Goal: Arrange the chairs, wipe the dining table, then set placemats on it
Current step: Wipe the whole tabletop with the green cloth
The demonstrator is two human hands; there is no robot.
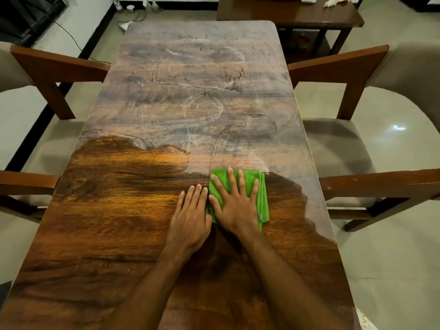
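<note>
A long wooden dining table runs away from me. Its near part is dark and glossy; the far part is dull with pale streaks. A folded green cloth lies on the table right of centre. My right hand presses flat on the cloth with fingers spread. My left hand rests flat on the bare wood just left of the cloth, its fingers straight and touching the cloth's edge. A chair with wooden arms and a beige seat stands on each long side: the left chair and the right chair.
A small dark side table with a few small items stands beyond the far end. A cable and a white plug lie on the tiled floor at the far left. Bare floor tiles lie on both sides of the chairs.
</note>
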